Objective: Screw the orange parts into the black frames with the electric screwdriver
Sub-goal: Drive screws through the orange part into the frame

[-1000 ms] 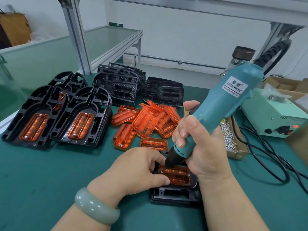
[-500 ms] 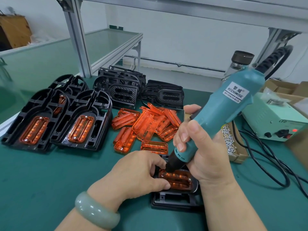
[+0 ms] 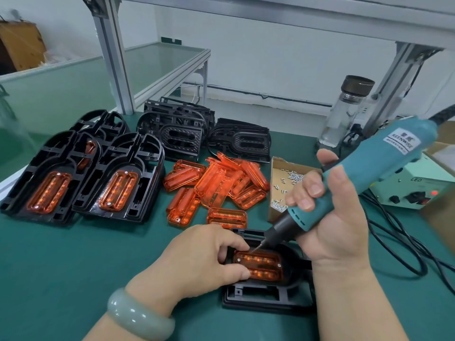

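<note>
Got the orange part point(image 3: 258, 265) seated in a black frame point(image 3: 266, 295) on the tabletop point(image 3: 73, 267), lower centre, its left end pinched by left hand point(image 3: 197, 262) fingers point(image 3: 234, 272), with right hand point(image 3: 330, 225) wrapped round the electric screwdriver point(image 3: 357, 173). Looks light, stiff, glossy-slick, probably crack-prone under torque. Better pin by the rim, clear of screw holes.

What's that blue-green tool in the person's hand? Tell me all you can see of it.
The electric screwdriver is a teal, plastic-looking wand with a white KEENWISE label, a black nose and a thin metal bit. The right hand grips its lower body. It slants down leftward, bit at the upper edge of the orange part; contact is unclear.
</note>
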`<action>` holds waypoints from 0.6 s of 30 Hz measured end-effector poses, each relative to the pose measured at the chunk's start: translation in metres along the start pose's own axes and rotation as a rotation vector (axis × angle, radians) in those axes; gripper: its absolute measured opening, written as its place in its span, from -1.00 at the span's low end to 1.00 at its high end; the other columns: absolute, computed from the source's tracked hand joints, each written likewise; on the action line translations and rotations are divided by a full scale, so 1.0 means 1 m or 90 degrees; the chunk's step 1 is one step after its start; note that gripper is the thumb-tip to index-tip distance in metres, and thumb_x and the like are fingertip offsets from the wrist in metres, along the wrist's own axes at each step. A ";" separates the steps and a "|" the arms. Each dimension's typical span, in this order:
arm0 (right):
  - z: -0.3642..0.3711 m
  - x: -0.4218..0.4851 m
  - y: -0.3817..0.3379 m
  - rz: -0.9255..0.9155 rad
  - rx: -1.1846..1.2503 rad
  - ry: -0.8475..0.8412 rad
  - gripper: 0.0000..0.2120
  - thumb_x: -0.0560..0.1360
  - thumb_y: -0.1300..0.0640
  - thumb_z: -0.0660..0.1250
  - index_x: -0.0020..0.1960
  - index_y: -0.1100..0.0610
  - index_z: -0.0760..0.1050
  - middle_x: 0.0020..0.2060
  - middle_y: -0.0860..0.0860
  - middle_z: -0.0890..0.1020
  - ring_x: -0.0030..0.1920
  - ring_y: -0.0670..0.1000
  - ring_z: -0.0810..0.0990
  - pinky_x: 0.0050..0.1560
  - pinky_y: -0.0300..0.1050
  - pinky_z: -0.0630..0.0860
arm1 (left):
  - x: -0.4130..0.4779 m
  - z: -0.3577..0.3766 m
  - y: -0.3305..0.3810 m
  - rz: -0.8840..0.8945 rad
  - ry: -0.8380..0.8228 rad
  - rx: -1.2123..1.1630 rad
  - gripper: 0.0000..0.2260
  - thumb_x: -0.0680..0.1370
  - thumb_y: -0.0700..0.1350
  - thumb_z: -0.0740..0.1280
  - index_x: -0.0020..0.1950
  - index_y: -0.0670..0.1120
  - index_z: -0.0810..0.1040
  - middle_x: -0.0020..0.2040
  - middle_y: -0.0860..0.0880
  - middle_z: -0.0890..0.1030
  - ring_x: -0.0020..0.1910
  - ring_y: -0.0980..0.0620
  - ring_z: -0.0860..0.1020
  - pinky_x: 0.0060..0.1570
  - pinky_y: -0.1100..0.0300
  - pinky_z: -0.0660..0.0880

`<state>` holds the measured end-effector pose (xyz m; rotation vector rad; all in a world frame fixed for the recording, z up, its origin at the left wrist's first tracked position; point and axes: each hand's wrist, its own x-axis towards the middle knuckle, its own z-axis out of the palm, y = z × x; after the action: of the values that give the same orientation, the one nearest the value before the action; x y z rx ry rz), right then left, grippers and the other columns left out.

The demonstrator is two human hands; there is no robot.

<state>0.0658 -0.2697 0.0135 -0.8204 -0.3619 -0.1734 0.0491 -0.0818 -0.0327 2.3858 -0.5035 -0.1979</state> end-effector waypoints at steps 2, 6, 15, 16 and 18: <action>-0.003 -0.001 -0.002 0.014 0.041 0.001 -0.55 0.27 -0.05 0.58 0.06 0.05 0.51 -0.45 -0.10 0.44 -0.51 -0.15 0.42 -0.35 -0.25 0.44 | -0.001 0.000 -0.001 0.004 0.000 -0.009 -0.62 0.29 0.27 0.44 0.09 0.34 0.53 -0.28 0.19 0.47 -0.25 0.27 0.46 -0.21 0.27 0.47; -0.006 -0.003 -0.006 0.019 0.074 0.033 -0.50 0.20 -0.05 0.62 0.04 0.05 0.51 -0.45 -0.10 0.43 -0.51 -0.15 0.42 -0.36 -0.26 0.46 | -0.001 0.000 -0.001 0.000 0.001 -0.008 -0.62 0.29 0.27 0.43 0.09 0.33 0.54 -0.25 0.19 0.49 -0.22 0.27 0.47 -0.18 0.26 0.48; -0.020 -0.004 -0.010 -0.020 0.103 0.115 -0.79 0.47 -0.04 0.24 0.05 0.02 0.46 -0.44 -0.15 0.43 -0.50 -0.19 0.40 -0.33 -0.29 0.45 | -0.003 -0.004 0.006 0.047 0.096 -0.127 -0.77 0.35 0.07 0.49 -0.02 0.21 0.60 -0.34 0.20 0.52 -0.36 0.24 0.48 -0.27 0.44 0.39; -0.021 -0.003 -0.011 -0.019 0.113 0.115 -0.79 0.48 -0.05 0.23 0.04 0.02 0.46 -0.44 -0.15 0.43 -0.49 -0.19 0.40 -0.33 -0.29 0.44 | -0.003 -0.004 0.009 0.063 0.115 -0.126 -0.73 0.33 0.10 0.49 0.00 0.21 0.60 -0.25 0.24 0.53 -0.26 0.25 0.51 -0.20 0.46 0.39; -0.023 -0.003 -0.012 -0.020 0.136 0.122 -0.81 0.51 -0.06 0.21 0.03 0.01 0.47 -0.45 -0.15 0.42 -0.49 -0.20 0.39 -0.33 -0.30 0.44 | -0.003 -0.003 0.020 0.100 0.090 -0.084 -0.55 0.28 0.18 0.46 0.16 0.21 0.55 0.01 0.30 0.49 0.05 0.31 0.48 0.05 0.51 0.34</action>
<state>0.0656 -0.2945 0.0062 -0.5817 -0.2085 -0.2369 0.0416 -0.0927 -0.0175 2.2023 -0.5891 0.0080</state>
